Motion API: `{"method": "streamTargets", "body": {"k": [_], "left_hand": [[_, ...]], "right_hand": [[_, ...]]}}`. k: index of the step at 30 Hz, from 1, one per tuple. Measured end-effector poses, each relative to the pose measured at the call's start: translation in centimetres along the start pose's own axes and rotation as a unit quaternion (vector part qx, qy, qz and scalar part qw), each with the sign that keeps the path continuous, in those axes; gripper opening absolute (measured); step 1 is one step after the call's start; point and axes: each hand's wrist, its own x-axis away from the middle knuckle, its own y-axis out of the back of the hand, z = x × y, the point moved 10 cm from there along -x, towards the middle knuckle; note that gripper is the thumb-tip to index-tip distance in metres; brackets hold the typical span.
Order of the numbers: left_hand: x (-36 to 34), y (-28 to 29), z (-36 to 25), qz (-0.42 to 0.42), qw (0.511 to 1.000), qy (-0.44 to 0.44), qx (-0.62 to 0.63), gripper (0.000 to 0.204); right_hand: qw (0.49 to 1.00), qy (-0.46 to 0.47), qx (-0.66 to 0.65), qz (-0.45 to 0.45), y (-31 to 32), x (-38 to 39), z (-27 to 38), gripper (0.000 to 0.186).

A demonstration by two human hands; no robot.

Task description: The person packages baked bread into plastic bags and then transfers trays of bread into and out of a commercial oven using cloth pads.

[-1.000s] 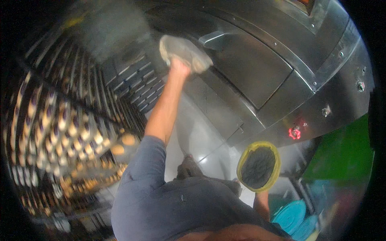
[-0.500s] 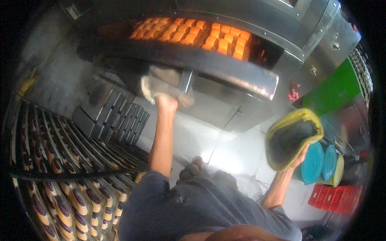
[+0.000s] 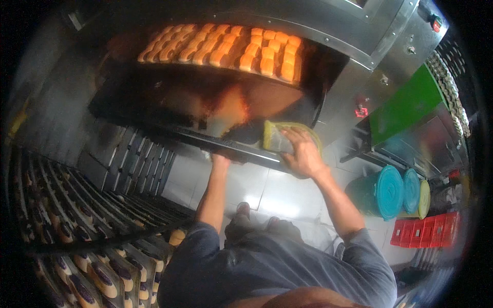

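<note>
The oven door (image 3: pixel 231 146) hangs down and open, its dark inner face towards me. Just under its front edge is my left hand (image 3: pixel 221 160), closed, its fingers mostly hidden. A bit of pale cloth pad (image 3: pixel 206 153) peeks out beside it. My right hand (image 3: pixel 304 154) grips a grey pad with a yellow border (image 3: pixel 277 138), pressing it onto the right part of the door's edge. Its fingers lie across the pad, and the thumb is hidden. Inside the oven (image 3: pixel 336 66), rows of golden-orange buns (image 3: pixel 221 49) sit on trays.
At left a rack (image 3: pixel 102 238) holds trays of oblong buns with dark tops. Stacked dark trays (image 3: pixel 138 159) stand beyond it. On the right are a green panel (image 3: pixel 405 105), tubs with teal lids (image 3: pixel 389 192) and a red crate (image 3: pixel 426 231).
The oven door has swung down towards me, showing more of the oven. My right hand brought its pad leftwards onto the door's edge. My left hand is now lower, under that edge.
</note>
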Motion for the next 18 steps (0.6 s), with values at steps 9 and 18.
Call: {"method": "streamTargets", "body": {"k": [9,18], "left_hand": [[13.3,-2.0,-8.5,-0.158,0.978,-0.123,-0.052,0.045],[18.2,-13.0,-18.2,-0.021,0.948,-0.283,-0.146,0.046]], "right_hand": [[0.971,-0.095,-0.221,0.006,4.6,2.2,-4.0,0.036],[0.939,0.062,-0.006,-0.339,31.4,3.4,-6.8,0.033]]}}
